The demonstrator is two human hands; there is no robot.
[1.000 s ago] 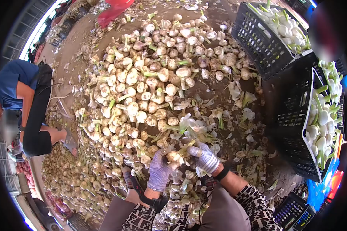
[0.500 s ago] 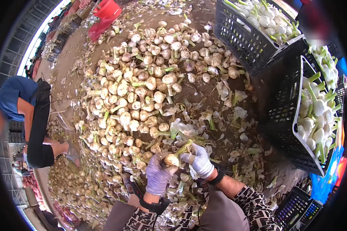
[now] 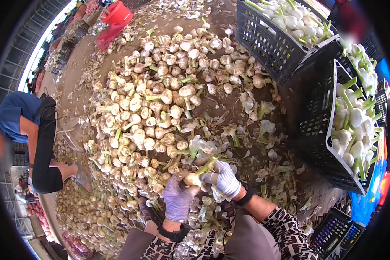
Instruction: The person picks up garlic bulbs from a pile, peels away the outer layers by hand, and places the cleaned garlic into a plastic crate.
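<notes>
Between my two gloved hands is a garlic bulb (image 3: pixel 192 179) with a short green stem pointing up and to the right. My left hand (image 3: pixel 178 197), in a pale purple glove, is closed around the bulb's left side. My right hand (image 3: pixel 223 179), in a white striped glove, is closed at the stem and the bulb's upper right side, thumb pressed against it. Peeled skins (image 3: pixel 203 147) lie just beyond the fingers. A broad heap of unpeeled garlic bulbs (image 3: pixel 143 117) spreads over the ground ahead and to the left.
Black crates (image 3: pixel 268 45) of cleaned white garlic stand at the upper right, and another crate (image 3: pixel 314 125) leans open at the right. An empty-looking black crate (image 3: pixel 331 232) sits lower right. A red bucket (image 3: pixel 118 14) is far back. Another person (image 3: pixel 30 134) crouches at the left.
My hands stay on the same bulb, with only slight finger movement. The whole view has shifted a little as my head moved.
</notes>
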